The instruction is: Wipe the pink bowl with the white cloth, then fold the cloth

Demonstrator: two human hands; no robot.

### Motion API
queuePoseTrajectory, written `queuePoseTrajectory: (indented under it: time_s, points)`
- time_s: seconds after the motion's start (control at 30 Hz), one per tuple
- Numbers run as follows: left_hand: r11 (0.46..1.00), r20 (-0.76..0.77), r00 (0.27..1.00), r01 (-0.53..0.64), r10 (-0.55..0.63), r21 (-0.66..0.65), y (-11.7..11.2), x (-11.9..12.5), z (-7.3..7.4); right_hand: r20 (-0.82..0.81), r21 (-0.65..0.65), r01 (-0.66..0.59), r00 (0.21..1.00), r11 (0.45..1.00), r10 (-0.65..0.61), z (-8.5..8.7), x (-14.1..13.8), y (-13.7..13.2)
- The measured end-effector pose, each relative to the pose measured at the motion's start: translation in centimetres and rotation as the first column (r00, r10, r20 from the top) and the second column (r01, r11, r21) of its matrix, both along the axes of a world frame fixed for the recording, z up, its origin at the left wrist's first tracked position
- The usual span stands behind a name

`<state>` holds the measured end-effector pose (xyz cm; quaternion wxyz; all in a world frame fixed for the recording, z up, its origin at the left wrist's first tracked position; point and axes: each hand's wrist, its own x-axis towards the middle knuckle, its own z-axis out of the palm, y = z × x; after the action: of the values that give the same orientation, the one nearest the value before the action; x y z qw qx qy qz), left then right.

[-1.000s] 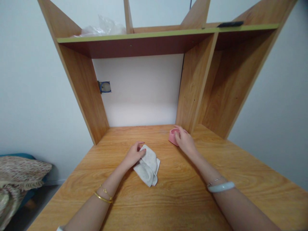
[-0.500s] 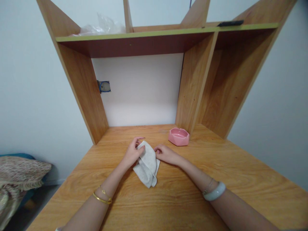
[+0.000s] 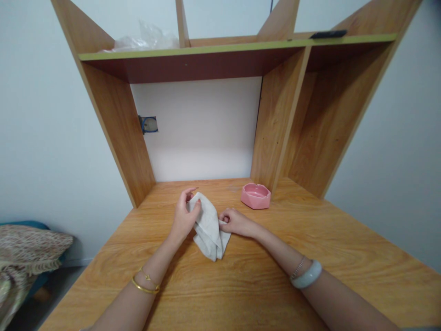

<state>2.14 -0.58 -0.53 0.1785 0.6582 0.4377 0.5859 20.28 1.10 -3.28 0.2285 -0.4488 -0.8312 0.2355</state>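
Note:
A crumpled white cloth is partly lifted off the wooden desk. My left hand pinches the cloth's upper left corner and holds it raised. My right hand is closed on the cloth's right edge, low near the desk surface. A pink ashtray stands behind my right hand, apart from it, by the upright divider.
The desk has a wooden hutch with an upright divider and a shelf above. A clear plastic bag and a dark flat object lie on the shelf. Patterned bedding is at the lower left.
My right hand left the pink ashtray and came over to grip the cloth's right edge. My left hand has lifted the cloth's corner up off the desk.

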Motion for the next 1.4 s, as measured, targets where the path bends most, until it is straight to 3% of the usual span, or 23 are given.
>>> queuePoseTrajectory:
  time_s: [0.1, 0.23, 0.37, 0.43, 0.57, 0.77, 1.03, 1.13, 1.2, 1.3, 1.4]
  points:
    - [0.994, 0.033, 0.994, -0.103, 0.102, 0.032, 0.2, -0.4, 0.4, 0.065, 0.092, 0.159, 0.984, 0.983, -0.165, 0.8, 1.0, 0.1]
    - [0.982, 0.062, 0.981, -0.186, 0.184, 0.028, 0.7, -1.3, 0.7, 0.195, 0.205, 0.353, 0.899, 0.913, -0.392, 1.8, 2.5, 0.3]
    - [0.975, -0.013, 0.979, -0.203, 0.202, -0.095, 1.5, -2.4, 0.5, 0.292, 0.244, 0.452, 0.810, 0.858, -0.509, 2.5, 3.3, 0.0]
    - [0.952, -0.107, 0.961, -0.269, 0.255, -0.144, 1.8, -2.9, 0.4, 0.312, 0.249, 0.477, 0.785, 0.843, -0.536, 2.7, 3.3, -0.3]
    - [0.870, -0.367, 0.855, -0.455, 0.366, -0.192, 2.1, -4.0, 0.2, 0.308, 0.236, 0.495, 0.778, 0.836, -0.547, 3.0, 3.2, -0.6]
    - [0.794, -0.649, 0.709, -0.549, 0.276, -0.261, 2.2, -4.6, 0.1, 0.254, 0.187, 0.521, 0.793, 0.833, -0.553, 3.0, 3.4, -0.3]
    - [0.761, -0.861, 0.436, -0.642, 0.263, -0.093, 1.6, -4.3, -1.0, 0.124, 0.200, 0.572, 0.790, 0.795, -0.600, 3.2, 3.3, -0.1]
    - [0.803, -0.857, 0.416, -0.596, 0.305, -0.004, 1.5, -4.1, -1.0, 0.077, 0.226, 0.574, 0.795, 0.787, -0.602, 3.1, 3.3, -0.1]
    - [0.865, -0.824, 0.475, -0.500, 0.309, 0.036, 1.6, -3.8, -0.9, 0.059, 0.239, 0.577, 0.794, 0.781, -0.604, 3.0, 3.3, 0.0]
    - [0.963, -0.767, 0.612, -0.267, 0.192, 0.029, 1.6, -3.0, -0.8, 0.022, 0.261, 0.570, 0.804, 0.779, -0.595, 2.6, 3.4, 0.2]
    - [1.000, -0.752, 0.659, -0.030, 0.022, 0.003, 1.4, -2.1, -1.1, -0.063, 0.289, 0.565, 0.817, 0.773, -0.573, 2.4, 3.5, 0.4]
